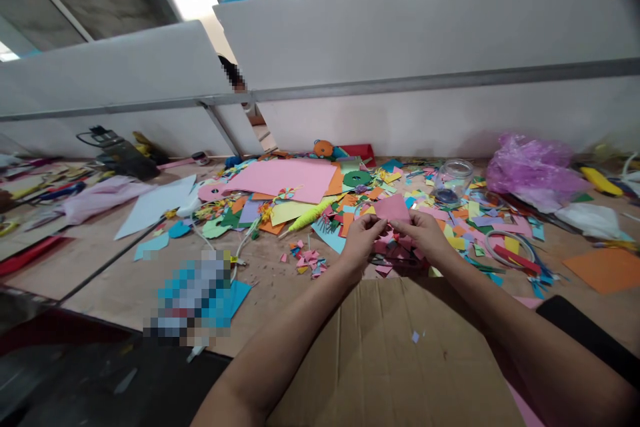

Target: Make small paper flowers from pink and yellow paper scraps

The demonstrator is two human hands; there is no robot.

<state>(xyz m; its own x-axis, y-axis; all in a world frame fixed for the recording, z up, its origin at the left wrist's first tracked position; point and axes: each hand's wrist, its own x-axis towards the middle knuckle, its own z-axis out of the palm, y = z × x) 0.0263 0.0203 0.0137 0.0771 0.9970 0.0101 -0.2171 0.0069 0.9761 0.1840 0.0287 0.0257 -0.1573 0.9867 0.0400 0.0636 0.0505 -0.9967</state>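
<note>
Head view: I see both hands raised over the front edge of the tabletop, right of its middle. The left hand is narrowed, thumb and fingertips pinching the lower edge of a pink paper piece. The right hand is narrowed likewise on the same edge, fingertips close to the left's. The piece stands tilted above the fingers. I locate a cardboard sheet at the front edge, below the forearms. Toward the rear edge lie large pink sheets, left of the hands; a clear jar stands upright to their right. Paper scraps lie near the left hand.
</note>
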